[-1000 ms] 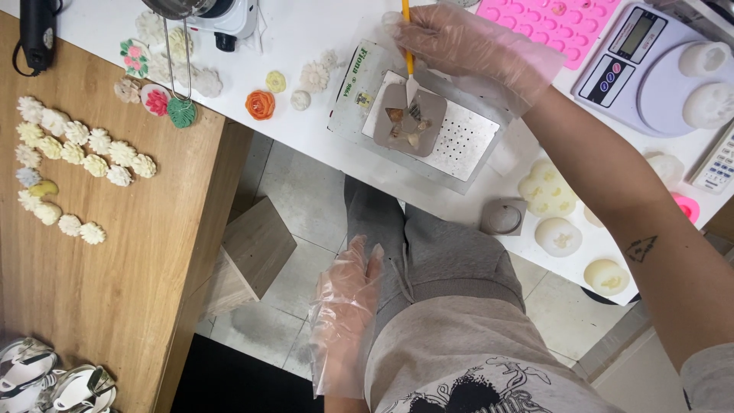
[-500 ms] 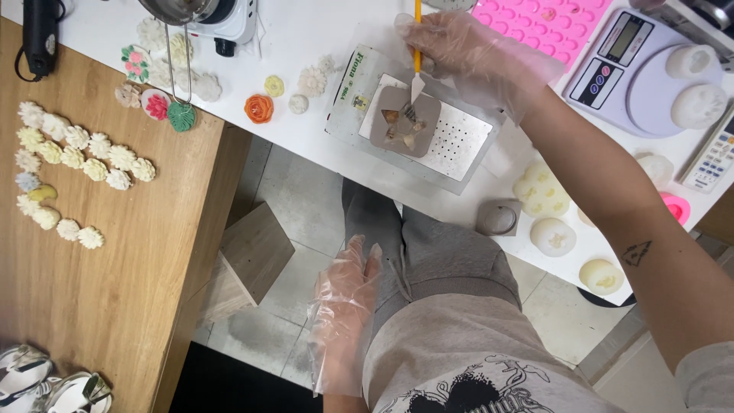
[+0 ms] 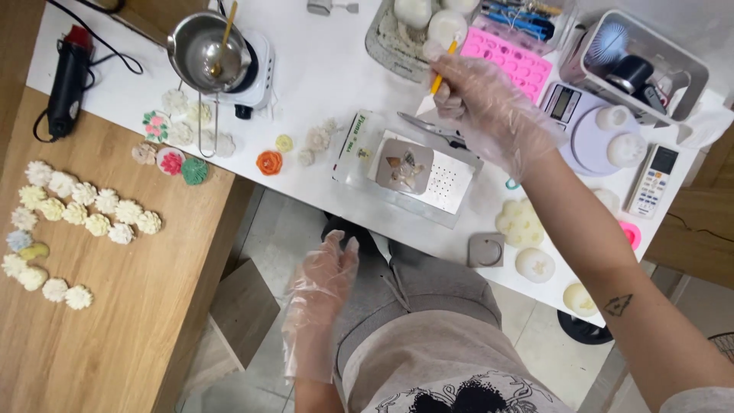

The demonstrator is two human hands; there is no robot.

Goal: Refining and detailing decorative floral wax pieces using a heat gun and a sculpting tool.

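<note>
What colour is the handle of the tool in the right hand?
Yellow-orange; the tool shows clearly in the head view, gripped by the gloved right hand.

My right hand (image 3: 489, 103) has lifted the yellow tool (image 3: 442, 70) off the grey mould (image 3: 405, 167), up toward the pink tray (image 3: 514, 63)

The scene was evenly and brightly lit by soft light from above. The white table (image 3: 336, 84) was nearly washed out, shadows were faint, slight blur was seen throughout, and edges were mildly curved by the wide lens.
</note>
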